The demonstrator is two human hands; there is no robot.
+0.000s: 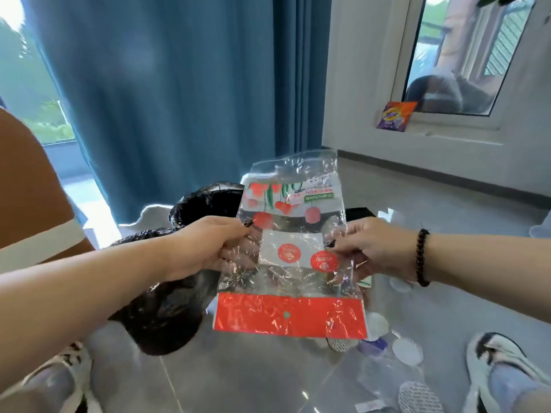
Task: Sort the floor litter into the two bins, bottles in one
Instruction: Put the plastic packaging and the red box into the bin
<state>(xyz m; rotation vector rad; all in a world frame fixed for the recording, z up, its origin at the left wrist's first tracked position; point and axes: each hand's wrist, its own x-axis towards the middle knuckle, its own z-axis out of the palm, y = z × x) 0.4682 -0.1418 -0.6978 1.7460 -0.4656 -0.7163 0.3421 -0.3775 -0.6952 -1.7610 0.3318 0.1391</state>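
— Over the grey floor point(238, 380), in front of the blue curtain point(167, 93), what is being held up?

— A clear plastic bag point(290, 254) printed with red fruit and a red band along its bottom edge. It hangs spread in the air between both hands, just above the black bin liner point(167, 305). The left hand point(214, 248) pinches its left edge, fingers curled onto the film; the right hand point(366, 248), with a dark bead bracelet point(422, 257) on the wrist, pinches the right edge the same way.

— How would it handle?

— Very light and limp, I judge, crinkled and slick. It has no stiffness, so it will sag or flutter once one side is freed. The edges are the sensible hold; bunching it up in one hand would keep it from drifting.

— And where should it go?

— It is no bottle, so it belongs in the non-bottle bin. The black-lined one sits nearest, though which bin takes what I cannot tell. More litter lies on the floor at lower right, including a clear bottle point(384, 380) and pale round pieces.
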